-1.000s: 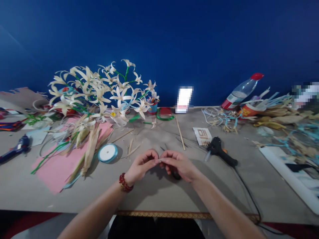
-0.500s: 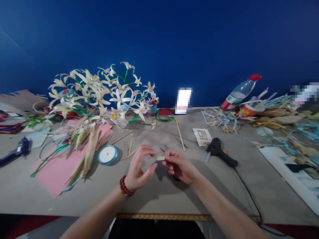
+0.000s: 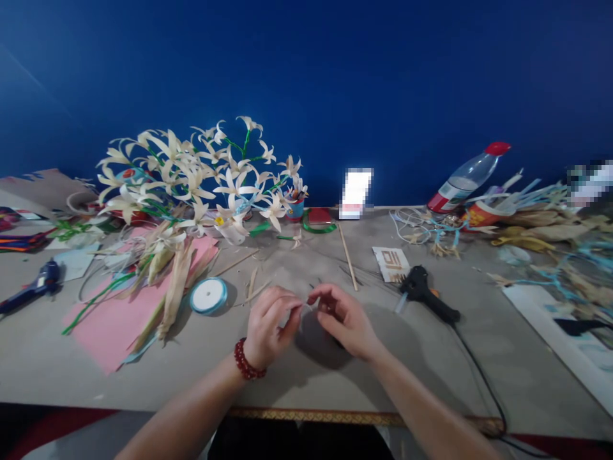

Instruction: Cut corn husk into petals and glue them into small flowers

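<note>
My left hand [image 3: 271, 324], with a red bead bracelet on its wrist, and my right hand [image 3: 343, 317] meet fingertip to fingertip above the grey table [image 3: 306, 377]. Both pinch a small pale strip [image 3: 303, 306] between them, most of it hidden by the fingers. A dark object lies on the table under my right hand, largely covered. The roll of white ribbon [image 3: 207, 295] sits to the left of my left hand. A black glue gun [image 3: 425, 294] lies to the right of my right hand.
A bunch of cream paper flowers [image 3: 201, 179] on green stems stands at the back left over a pink sheet [image 3: 119, 313]. A blue glue gun [image 3: 33, 287] lies far left. A bottle [image 3: 467, 176], a thin stick [image 3: 347, 255] and dried husks crowd the back right.
My left hand opened and drew away from the strip half a second ago; now its fingers have closed back onto it beside my right hand. Both hands sit slightly lower.
</note>
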Motion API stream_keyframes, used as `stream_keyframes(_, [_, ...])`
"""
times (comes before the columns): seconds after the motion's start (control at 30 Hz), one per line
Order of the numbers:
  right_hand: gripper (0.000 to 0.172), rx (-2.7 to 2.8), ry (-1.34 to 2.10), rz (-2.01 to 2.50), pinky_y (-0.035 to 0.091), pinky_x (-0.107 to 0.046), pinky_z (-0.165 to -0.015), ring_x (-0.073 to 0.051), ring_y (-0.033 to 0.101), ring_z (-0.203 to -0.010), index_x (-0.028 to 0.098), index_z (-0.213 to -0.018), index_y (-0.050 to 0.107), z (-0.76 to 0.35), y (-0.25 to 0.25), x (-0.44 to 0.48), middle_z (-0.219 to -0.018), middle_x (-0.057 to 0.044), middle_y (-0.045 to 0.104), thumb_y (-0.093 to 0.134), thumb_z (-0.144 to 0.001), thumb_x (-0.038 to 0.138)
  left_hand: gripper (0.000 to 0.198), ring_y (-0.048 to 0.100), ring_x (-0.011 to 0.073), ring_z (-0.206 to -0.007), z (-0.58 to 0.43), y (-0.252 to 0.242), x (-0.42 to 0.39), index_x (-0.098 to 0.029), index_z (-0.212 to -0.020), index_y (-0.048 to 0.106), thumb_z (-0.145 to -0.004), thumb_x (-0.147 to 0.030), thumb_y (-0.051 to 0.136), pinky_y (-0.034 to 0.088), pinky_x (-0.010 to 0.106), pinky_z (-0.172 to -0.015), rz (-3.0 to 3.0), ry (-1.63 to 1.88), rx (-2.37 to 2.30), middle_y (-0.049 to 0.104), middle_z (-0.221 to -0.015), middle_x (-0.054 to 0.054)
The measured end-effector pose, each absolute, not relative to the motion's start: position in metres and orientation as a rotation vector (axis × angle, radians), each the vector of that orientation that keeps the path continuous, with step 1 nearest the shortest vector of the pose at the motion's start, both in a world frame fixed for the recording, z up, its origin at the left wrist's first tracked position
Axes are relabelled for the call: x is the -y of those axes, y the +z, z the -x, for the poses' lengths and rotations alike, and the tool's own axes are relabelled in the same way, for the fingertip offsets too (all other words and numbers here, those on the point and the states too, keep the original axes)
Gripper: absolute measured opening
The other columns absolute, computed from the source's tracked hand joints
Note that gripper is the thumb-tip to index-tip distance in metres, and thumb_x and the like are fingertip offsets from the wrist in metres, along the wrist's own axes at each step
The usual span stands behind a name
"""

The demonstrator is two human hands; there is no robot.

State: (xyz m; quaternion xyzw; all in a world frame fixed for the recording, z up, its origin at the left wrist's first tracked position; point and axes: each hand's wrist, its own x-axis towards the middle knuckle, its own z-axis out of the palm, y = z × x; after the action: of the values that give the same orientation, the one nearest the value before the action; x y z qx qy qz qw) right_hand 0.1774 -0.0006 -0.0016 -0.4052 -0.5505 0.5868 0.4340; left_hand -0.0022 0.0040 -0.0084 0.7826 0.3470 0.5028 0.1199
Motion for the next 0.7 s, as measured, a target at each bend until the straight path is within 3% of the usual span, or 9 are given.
stream_keyframes(0.13, [0.013,1.733,0.915,1.113,0.044,-0.024,-0.059,-0.012,0.054,-0.062,0.022,-0.095,0.057,-0.174,-0.001,0.007,-0.078,0.0,0.058,0.061,-0.083,0.02,0.021,0.059,0.018,-0.076,0.001,-0.008,-0.002,-0.019,-0.093,0.059,-0.079,-0.004,0.058,0.049,0.033,-0.071,-2.233,1.45,-1.031,0.065,-0.081,0.005])
stream_keyframes(0.2, [0.004,1.824,0.733,1.122,0.044,-0.025,-0.063,-0.013,0.056,-0.065,0.021,-0.09,0.058,-0.173,-0.002,0.008,-0.079,-0.001,0.06,0.057,-0.087,0.019,0.019,0.059,0.0176,-0.075,0.0,-0.007,-0.001,-0.019,-0.09,0.059,-0.078,-0.003,0.059,0.048,0.033,-0.071,-2.207,1.444,-1.049,0.064,-0.08,0.005])
stream_keyframes(0.27, [0.006,1.883,0.613,1.103,0.043,-0.026,-0.064,-0.014,0.056,-0.067,0.021,-0.085,0.057,-0.173,-0.002,0.008,-0.076,-0.002,0.061,0.054,-0.089,0.018,0.017,0.059,0.0171,-0.074,-0.001,-0.007,0.0,-0.018,-0.087,0.058,-0.078,-0.004,0.059,0.047,0.032,-0.071,-2.189,1.418,-1.077,0.064,-0.078,0.004])
stream_keyframes(0.57, [0.011,1.812,0.538,1.138,0.041,-0.024,-0.06,-0.013,0.054,-0.061,0.021,-0.078,0.055,-0.176,-0.003,0.009,-0.069,0.0,0.059,0.054,-0.088,0.02,0.006,0.06,0.016,-0.072,0.01,-0.006,-0.013,-0.019,-0.077,0.057,-0.079,-0.013,0.056,0.047,0.029,-0.07,-1.98,1.423,-1.417,0.062,-0.074,0.001])
stream_keyframes(0.7, [0.012,1.816,0.523,1.175,0.04,-0.023,-0.057,-0.012,0.052,-0.058,0.021,-0.075,0.054,-0.175,-0.004,0.009,-0.066,0.001,0.057,0.055,-0.087,0.023,0.01,0.061,0.0182,-0.078,0.011,0.0,-0.011,-0.018,-0.09,0.059,-0.085,-0.018,0.05,0.048,0.031,-0.073,-1.927,1.349,-1.269,0.064,-0.083,0.004])
